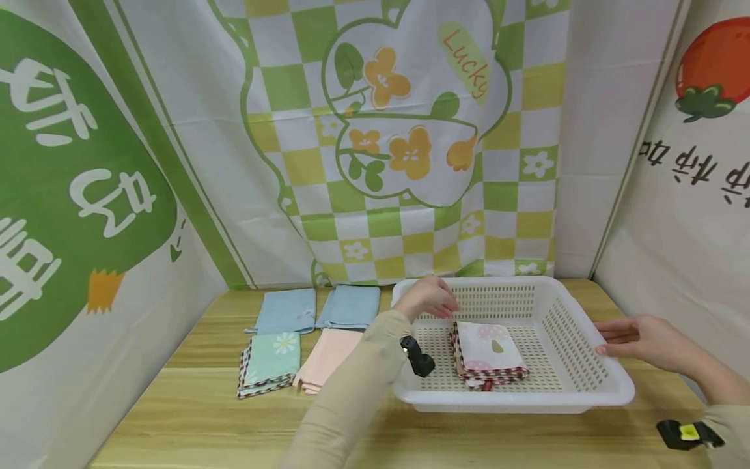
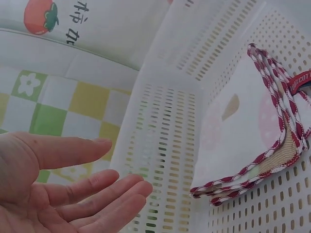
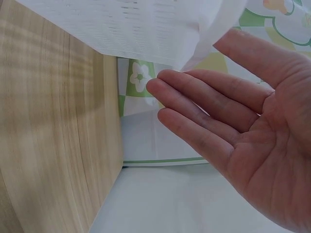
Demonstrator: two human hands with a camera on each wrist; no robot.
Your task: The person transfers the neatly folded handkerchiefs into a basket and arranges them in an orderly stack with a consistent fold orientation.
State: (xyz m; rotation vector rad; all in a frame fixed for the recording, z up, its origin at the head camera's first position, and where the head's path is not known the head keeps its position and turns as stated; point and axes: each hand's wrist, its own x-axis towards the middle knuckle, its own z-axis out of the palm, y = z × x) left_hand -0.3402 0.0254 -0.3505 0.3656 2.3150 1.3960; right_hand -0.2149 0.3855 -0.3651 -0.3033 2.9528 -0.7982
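My left hand point(image 1: 429, 297) is over the back left part of a white plastic basket point(image 1: 515, 398), holding nothing. In the left wrist view its fingers point(image 2: 104, 194) are extended, with the thumb apart from them. Inside the basket lies a folded stack of white cloths point(image 1: 491, 348) with pink print and red-and-white braided edges; a red tag point(image 2: 300, 81) sticks out of it. At the basket's right rim is my right hand point(image 1: 647, 342), its thumb right at the rim and its nearly straight fingers point(image 3: 199, 128) outside the wall.
Left of the basket, two folded blue cloths point(image 1: 287, 311) lie at the back of the wooden table point(image 1: 234, 426). In front are a green cloth point(image 1: 274, 358) with a daisy and a peach cloth point(image 1: 327, 355), partly behind my left sleeve. Printed curtains point(image 1: 404, 234) surround the table.
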